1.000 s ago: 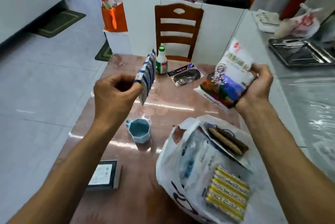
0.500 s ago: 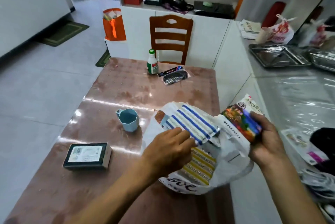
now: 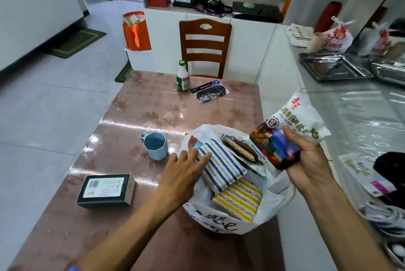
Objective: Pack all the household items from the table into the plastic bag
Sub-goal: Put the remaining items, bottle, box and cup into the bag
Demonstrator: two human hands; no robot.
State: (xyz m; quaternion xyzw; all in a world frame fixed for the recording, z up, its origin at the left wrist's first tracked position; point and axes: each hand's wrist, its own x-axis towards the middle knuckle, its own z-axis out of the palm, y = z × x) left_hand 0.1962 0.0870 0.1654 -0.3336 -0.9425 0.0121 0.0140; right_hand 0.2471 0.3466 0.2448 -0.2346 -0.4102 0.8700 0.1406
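A white plastic bag (image 3: 230, 225) lies open on the table's near right side. Inside it are a blue-striped sponge pack (image 3: 221, 166), a yellow-striped sponge pack (image 3: 237, 199) and a brown packet (image 3: 240, 149). My left hand (image 3: 184, 172) hovers at the bag's left rim with straight fingers, fingertips touching the blue-striped pack. My right hand (image 3: 306, 161) grips a white and colourful salt packet (image 3: 289, 130) just above the bag's right edge. On the table stand a blue mug (image 3: 155, 145), a dark box (image 3: 106, 190), a green-capped bottle (image 3: 183, 76) and a black packaged item (image 3: 208, 93).
The brown glossy table (image 3: 153, 108) has a wooden chair (image 3: 205, 45) at its far end. A counter on the right carries metal trays (image 3: 335, 69), a tied bag (image 3: 335, 38) and papers. An orange bag (image 3: 135, 31) stands on the floor at the back left.
My left hand has let go of the blue-striped pack, which now lies in the bag, and its fingers have straightened. My right hand has lifted the salt packet slightly.
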